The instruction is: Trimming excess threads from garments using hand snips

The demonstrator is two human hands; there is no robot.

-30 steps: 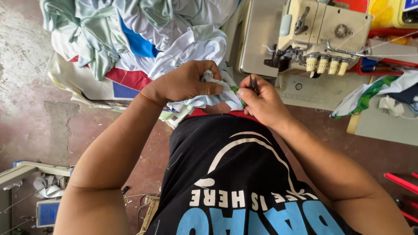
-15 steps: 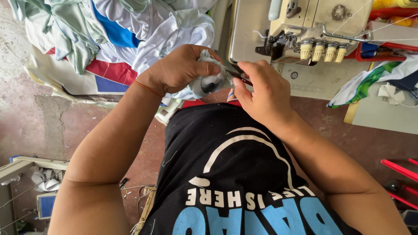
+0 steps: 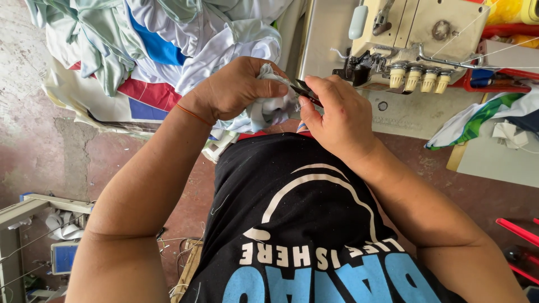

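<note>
My left hand is closed around a bunched piece of pale white-grey fabric, held up in front of my chest. My right hand grips a small dark thread snipper whose tip rests against the fabric by my left thumb. Both hands touch at the cloth, just in front of the sewing machine table. The rest of the fabric hangs down behind my left hand and is partly hidden.
A cream overlock sewing machine with several tension knobs stands on its table at the upper right. A heap of white, mint, blue and red garments lies at the upper left. Green-white cloth lies at the right. The floor is reddish concrete.
Both hands have stayed together on the fabric and shifted slightly; the snipper tip now sits closer to my left thumb. The camera view has shifted a little.
</note>
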